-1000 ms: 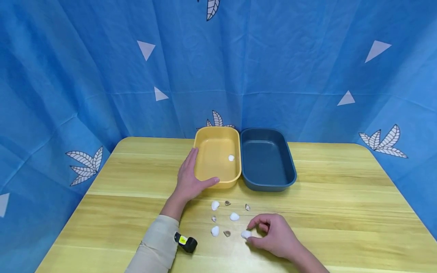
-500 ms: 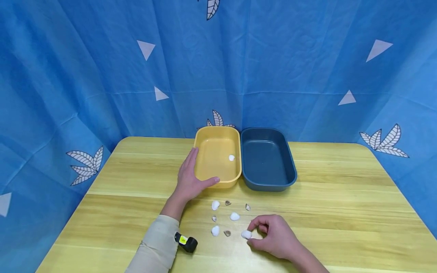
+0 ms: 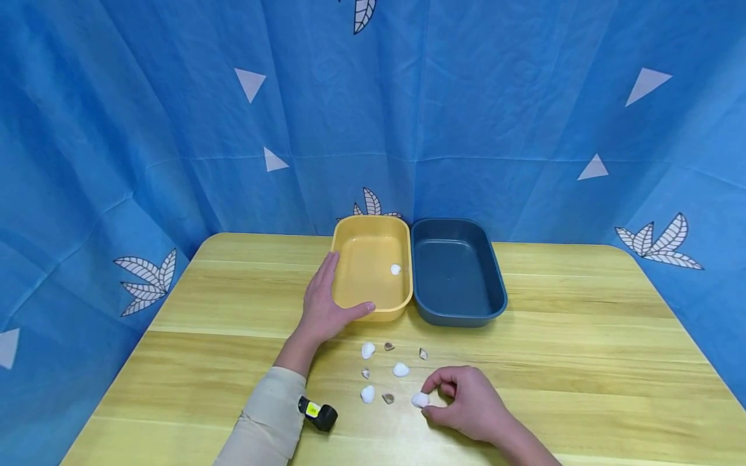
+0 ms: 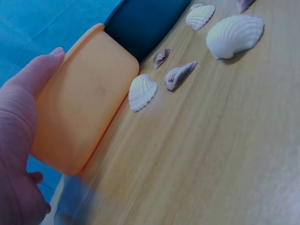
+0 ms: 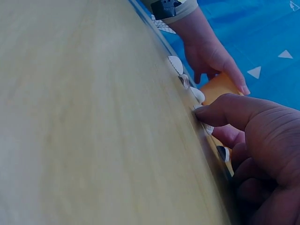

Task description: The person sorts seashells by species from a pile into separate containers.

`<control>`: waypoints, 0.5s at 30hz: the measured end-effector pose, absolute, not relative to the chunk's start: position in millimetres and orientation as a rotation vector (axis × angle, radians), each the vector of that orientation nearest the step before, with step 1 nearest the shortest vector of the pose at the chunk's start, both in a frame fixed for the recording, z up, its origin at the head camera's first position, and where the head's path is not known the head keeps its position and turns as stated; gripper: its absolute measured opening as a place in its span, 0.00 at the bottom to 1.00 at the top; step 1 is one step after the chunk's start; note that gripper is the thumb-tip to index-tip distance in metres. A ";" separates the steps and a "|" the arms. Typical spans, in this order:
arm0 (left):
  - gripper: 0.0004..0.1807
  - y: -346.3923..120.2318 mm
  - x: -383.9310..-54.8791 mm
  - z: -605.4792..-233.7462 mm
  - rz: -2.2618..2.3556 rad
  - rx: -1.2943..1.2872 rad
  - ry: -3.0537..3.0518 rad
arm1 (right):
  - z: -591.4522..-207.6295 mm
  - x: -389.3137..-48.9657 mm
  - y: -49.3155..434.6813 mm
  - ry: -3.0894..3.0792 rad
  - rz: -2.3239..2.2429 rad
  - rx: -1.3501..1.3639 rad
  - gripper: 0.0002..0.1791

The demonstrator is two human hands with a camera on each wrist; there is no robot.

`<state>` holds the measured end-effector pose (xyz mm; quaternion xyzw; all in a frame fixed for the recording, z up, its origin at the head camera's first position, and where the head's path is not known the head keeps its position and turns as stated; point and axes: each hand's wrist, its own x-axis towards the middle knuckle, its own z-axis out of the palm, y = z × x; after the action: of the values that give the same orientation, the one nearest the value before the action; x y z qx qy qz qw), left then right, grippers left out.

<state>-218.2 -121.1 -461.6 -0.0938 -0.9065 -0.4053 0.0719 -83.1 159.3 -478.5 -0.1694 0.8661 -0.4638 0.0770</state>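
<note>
On the table my right hand (image 3: 469, 401) pinches a white seashell (image 3: 419, 400) between thumb and fingertips. In the right wrist view, that thumb partly covers the shell. My left hand (image 3: 324, 310) rests against the near left corner of a yellow plastic basin (image 3: 402, 307), fingers straight along its side and thumb at the front rim. One white shell (image 3: 395, 269) lies inside this basin. Between the hands are more white shells (image 3: 400, 369), among them a ribbed one (image 4: 235, 36) in the left wrist view, and several small brown shells (image 3: 388, 399).
A dark blue basin (image 3: 460, 320) stands close beside the yellow one, on its right. Behind the wooden table (image 3: 594, 336) hangs a blue patterned curtain (image 3: 495, 116). A black wrist camera (image 3: 319, 414) is strapped near the left sleeve (image 3: 265, 414).
Both hands hold almost the same pose. The white shell at my right fingertips tilts slightly but stays in place on the table. Basins and other shells have not moved.
</note>
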 end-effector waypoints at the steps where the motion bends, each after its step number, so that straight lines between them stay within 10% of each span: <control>1: 0.69 -121.0 -218.1 -461.5 -1.216 -0.283 -2.726 | -478.2 -83.0 159.0 2.601 -1.381 -0.503 0.13; 15: 0.69 -120.5 -216.6 -460.0 -1.230 -0.266 -2.729 | -473.6 -82.9 160.2 2.555 -1.387 -0.445 0.13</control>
<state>-216.6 -120.5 -460.0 -0.0883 -0.9059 -0.4084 0.0682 -82.9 160.2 -473.6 -0.1505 0.8644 -0.4692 0.1000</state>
